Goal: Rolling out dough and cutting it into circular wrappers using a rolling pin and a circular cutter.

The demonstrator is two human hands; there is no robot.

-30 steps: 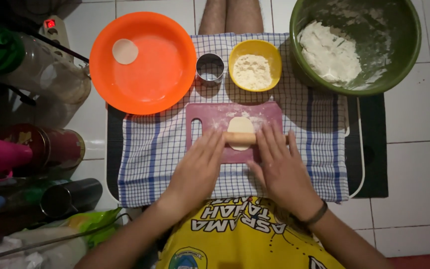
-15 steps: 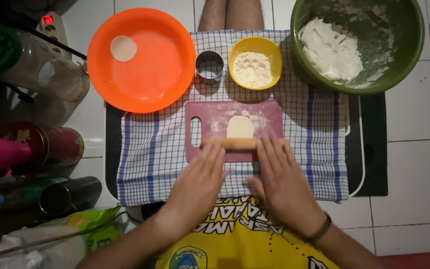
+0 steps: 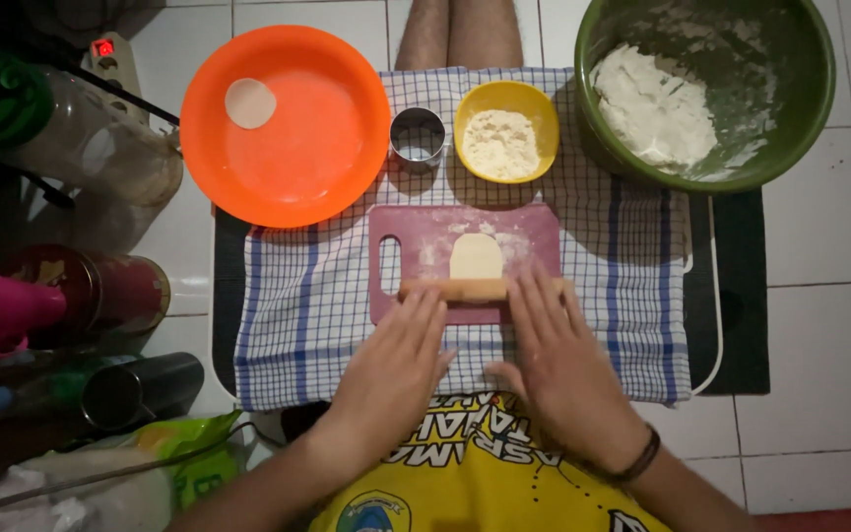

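Rolling step | left hand (image 3: 391, 360) and right hand (image 3: 554, 360) flat, open, palms on rolling pin (image 3: 465, 290) at dough's (image 3: 475, 256) near edge, cutting board (image 3: 534, 232) | next likely needs even forward pressure.

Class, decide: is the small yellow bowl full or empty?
Partly full: the yellow bowl holds a mound of pale flour covering its bottom, below the rim.
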